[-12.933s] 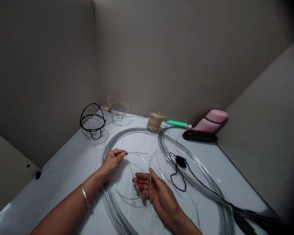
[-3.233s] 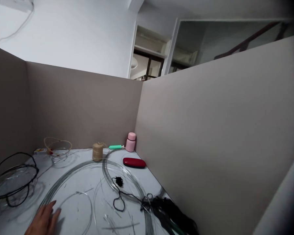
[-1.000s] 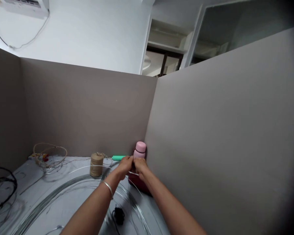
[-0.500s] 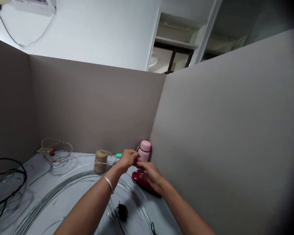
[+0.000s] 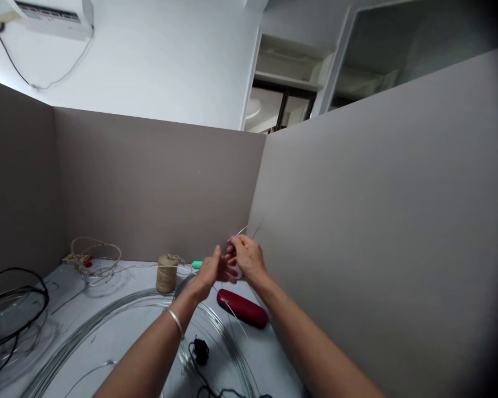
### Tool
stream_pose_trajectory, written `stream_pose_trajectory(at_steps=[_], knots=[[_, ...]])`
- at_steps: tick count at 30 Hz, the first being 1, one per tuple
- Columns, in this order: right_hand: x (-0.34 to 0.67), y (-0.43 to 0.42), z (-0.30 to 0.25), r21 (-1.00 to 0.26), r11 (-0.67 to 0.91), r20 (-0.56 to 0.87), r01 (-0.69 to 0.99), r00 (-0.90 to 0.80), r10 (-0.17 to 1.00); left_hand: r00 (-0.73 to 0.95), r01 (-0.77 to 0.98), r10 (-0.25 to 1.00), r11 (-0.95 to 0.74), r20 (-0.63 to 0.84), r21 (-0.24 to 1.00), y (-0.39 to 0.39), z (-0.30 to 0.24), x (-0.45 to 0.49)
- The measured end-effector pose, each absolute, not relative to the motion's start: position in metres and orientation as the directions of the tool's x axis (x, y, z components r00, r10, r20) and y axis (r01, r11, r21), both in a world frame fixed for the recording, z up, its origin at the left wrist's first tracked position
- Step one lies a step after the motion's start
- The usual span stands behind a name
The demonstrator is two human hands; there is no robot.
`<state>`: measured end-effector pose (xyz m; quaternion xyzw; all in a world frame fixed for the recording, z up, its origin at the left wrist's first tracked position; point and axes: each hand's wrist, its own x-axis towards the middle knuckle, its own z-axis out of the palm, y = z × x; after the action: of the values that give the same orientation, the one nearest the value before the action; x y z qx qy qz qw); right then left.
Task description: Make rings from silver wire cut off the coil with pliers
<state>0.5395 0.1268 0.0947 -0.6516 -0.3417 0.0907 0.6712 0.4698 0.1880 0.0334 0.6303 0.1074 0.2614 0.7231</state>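
Observation:
My right hand (image 5: pixel 248 256) is closed in a pinch on a thin wire, whose pale end (image 5: pixel 242 229) sticks up past the fingertips. Just left of it and slightly lower, my left hand (image 5: pixel 216 270) has its thumb raised and its fingers apart, close to the right fingertips. Thin strands run down from the hands towards the big coil of silver wire (image 5: pixel 136 298) on the table. Behind the hands, most of a pink bottle (image 5: pixel 238 272) is hidden. Below my right wrist lies a dark red case (image 5: pixel 243 308).
A twine spool (image 5: pixel 166 274) stands near the back panel, beside a green object (image 5: pixel 196 265). Further left are a twine-wrapped wire form (image 5: pixel 97 260) and a black-wrapped wire loop (image 5: pixel 16 315). Black cord (image 5: pixel 200 351) lies inside the coil. Grey partitions (image 5: pixel 157 182) enclose the table.
My right hand has risen and turned, now above my left, with a wire end showing over it. My left hand's fingers have spread. The red case is more exposed; the bottle is more hidden.

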Motion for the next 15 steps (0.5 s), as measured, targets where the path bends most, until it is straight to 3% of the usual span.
stream_pose_trajectory(at_steps=[4,9,15], knots=[[0.539,0.131,0.134,-0.918,0.223,0.393,0.328,0.820,0.415,0.873,-0.228,0.477,0.216,0.101,0.950,0.172,-0.002,0.453],[0.527,0.128,0.151,-0.935,0.274,0.325,0.224,0.848,0.418,0.913,-0.345,0.384,0.548,0.137,0.762,0.141,0.015,0.433],[0.484,0.134,0.111,-0.915,0.400,0.236,0.056,0.878,0.417,0.819,-0.429,0.568,0.516,0.079,0.741,0.092,0.031,0.407]])
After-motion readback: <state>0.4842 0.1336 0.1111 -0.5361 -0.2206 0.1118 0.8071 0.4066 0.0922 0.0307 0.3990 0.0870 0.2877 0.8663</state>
